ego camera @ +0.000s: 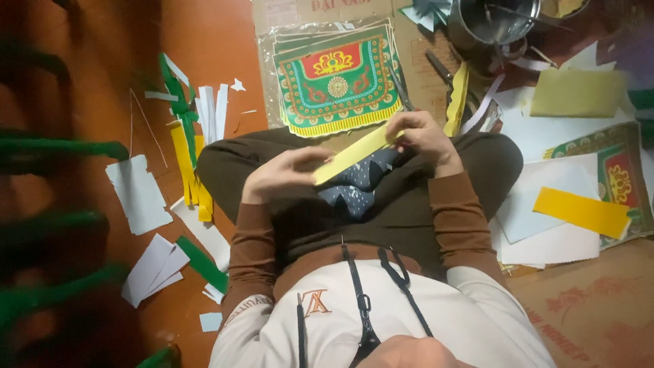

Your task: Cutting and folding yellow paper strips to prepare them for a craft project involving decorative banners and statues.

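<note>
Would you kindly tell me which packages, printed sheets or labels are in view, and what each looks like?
Flattened cardboard: top centre on the floor, brown, printed red.
Plastic-wrapped printed sheets: on that cardboard, beyond the knees, green, red and yellow ornament, scalloped edge.
Second ornamented sheet: right edge, same colours.
Cardboard: bottom right, brown, red print.

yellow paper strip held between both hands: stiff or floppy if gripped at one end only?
Probably floppy: the yellow strip looks thin, and the left hand and right hand support it at both ends. Likely very light, like the cut paper scraps lying flat on the floor. It should crease easily.
</note>
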